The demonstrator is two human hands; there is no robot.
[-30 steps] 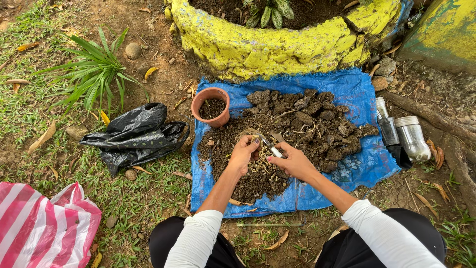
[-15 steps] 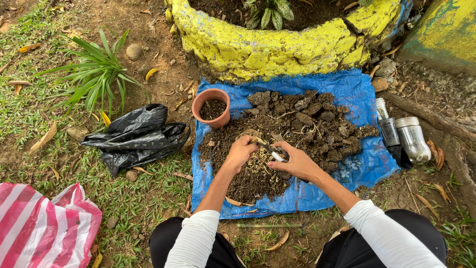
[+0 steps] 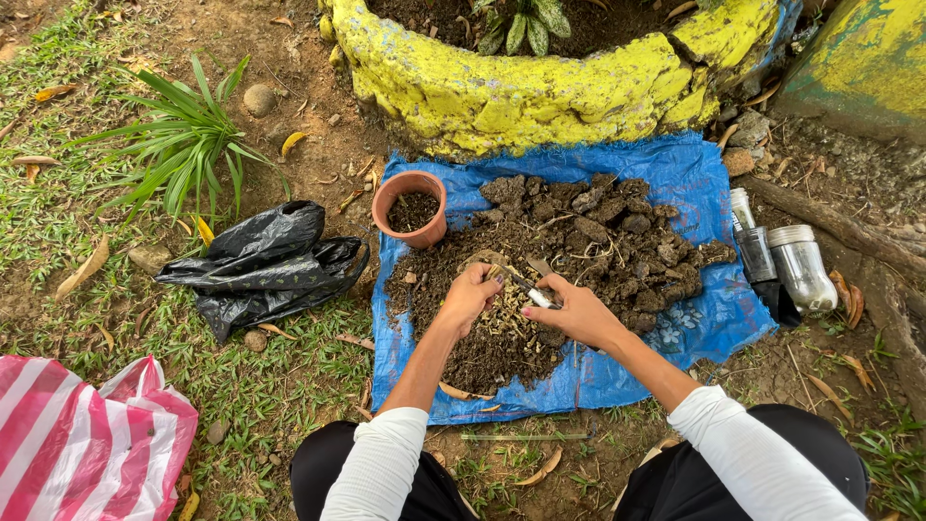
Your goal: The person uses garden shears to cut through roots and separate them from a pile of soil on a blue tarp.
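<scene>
A person is crouching over a blue tarp (image 3: pixel 694 178) that is lying on bare ground, and both hands are meeting above a soil pile (image 3: pixel 579 241) of dark clods heaped on it. The left hand (image 3: pixel 470 294) is curling its fingers closed around a pale clump (image 3: pixel 494 273), which looks like a bundle of roots or husk, though the view is too small to be sure. The right hand (image 3: pixel 579 311) is pinching a small tool (image 3: pixel 526 288) with a light handle and a dark tip between thumb and fingers; its tip is touching the clump held by the other hand. Under the 2 hands, lighter chips (image 3: pixel 502 333) are lying scattered over the soil.

At the tarp's upper left corner, a terracotta pot (image 3: pixel 410 207) is standing upright, partly filled with dark soil and just beside the pile. Left of the tarp, a crumpled black plastic bag (image 3: pixel 265 265) is lying on the grass, and a green spiky plant (image 3: pixel 188 145) is growing beyond it. A red and white striped bag (image 3: pixel 82 449) is sitting at the lower left edge. On the right edge of the tarp, 2 clear jars (image 3: pixel 781 260) are lying side by side. Behind the tarp, a yellow painted planter wall (image 3: pixel 521 92) is curving around dark earth and leafy plants.
</scene>
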